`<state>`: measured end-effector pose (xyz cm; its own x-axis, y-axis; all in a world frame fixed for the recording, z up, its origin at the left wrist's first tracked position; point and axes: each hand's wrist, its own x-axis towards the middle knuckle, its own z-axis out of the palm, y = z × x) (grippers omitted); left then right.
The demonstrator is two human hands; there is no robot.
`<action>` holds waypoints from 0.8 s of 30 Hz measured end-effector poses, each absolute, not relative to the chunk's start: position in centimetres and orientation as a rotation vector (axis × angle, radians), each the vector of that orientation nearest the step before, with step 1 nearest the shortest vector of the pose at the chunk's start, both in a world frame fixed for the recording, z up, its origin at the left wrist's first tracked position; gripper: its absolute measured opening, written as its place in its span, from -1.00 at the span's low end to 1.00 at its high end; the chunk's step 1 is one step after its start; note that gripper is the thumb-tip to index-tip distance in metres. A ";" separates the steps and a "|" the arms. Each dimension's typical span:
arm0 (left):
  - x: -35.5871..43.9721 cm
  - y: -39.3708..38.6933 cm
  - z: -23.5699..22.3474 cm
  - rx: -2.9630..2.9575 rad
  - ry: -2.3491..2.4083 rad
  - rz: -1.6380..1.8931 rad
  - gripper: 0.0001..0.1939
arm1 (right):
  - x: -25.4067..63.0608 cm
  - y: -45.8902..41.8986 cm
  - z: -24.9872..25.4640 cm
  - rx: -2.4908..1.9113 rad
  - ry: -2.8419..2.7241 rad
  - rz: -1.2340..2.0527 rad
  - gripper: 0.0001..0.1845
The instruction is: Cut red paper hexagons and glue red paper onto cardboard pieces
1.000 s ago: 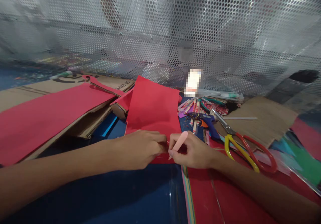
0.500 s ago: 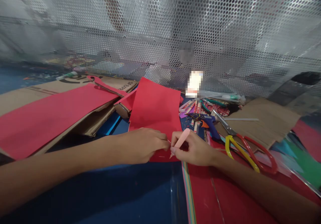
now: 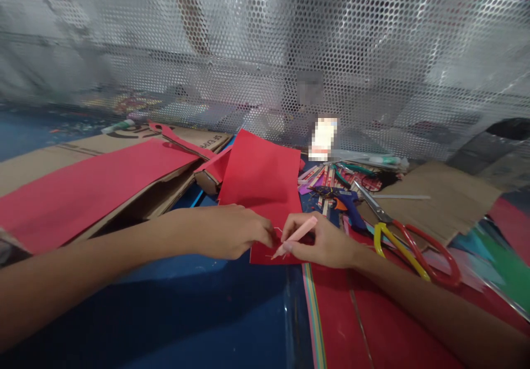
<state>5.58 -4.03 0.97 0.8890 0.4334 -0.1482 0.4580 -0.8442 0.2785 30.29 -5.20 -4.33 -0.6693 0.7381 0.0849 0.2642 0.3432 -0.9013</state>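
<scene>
A sheet of red paper [image 3: 265, 176] lies in front of me, its far part rising at a slant. My right hand [image 3: 321, 240] pinches a thick pink pen [image 3: 301, 230]. The pen's tip meets the paper near its close edge. Thin pale lines [image 3: 278, 229] show on the red surface by my hands. My left hand [image 3: 238, 231] lies on the paper's left side, its fingers bent together and pressing the sheet down. What lies under the left palm is hidden.
Scissors [image 3: 387, 223] with yellow and red handles and a blue glue gun [image 3: 350, 206] lie at the right. Cardboard [image 3: 434, 198] sits behind them. Red-covered cardboard [image 3: 103, 187] is at the left. A phone [image 3: 323, 137] leans against the perforated metal screen [image 3: 248, 38].
The pen's tip has moved left along the paper's near edge, and the pen is tilted lower. My left hand has drawn back slightly left, and more pale lines show.
</scene>
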 end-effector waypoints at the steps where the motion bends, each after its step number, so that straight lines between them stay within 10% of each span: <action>1: 5.6 -4.0 1.0 2.725 0.652 -0.145 -0.35 | 30.3 -5.2 -4.3 -0.880 -2.114 1.317 -0.91; 24: 5.5 -3.9 1.0 2.672 0.636 -0.155 -0.38 | 30.3 -5.0 -4.6 -0.895 -2.160 1.301 -0.79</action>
<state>5.49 -3.91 1.03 0.8910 0.4106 -0.1936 0.4536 -0.8217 0.3451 30.35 -5.04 -4.60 -0.6816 0.7297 0.0544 0.2930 0.3403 -0.8935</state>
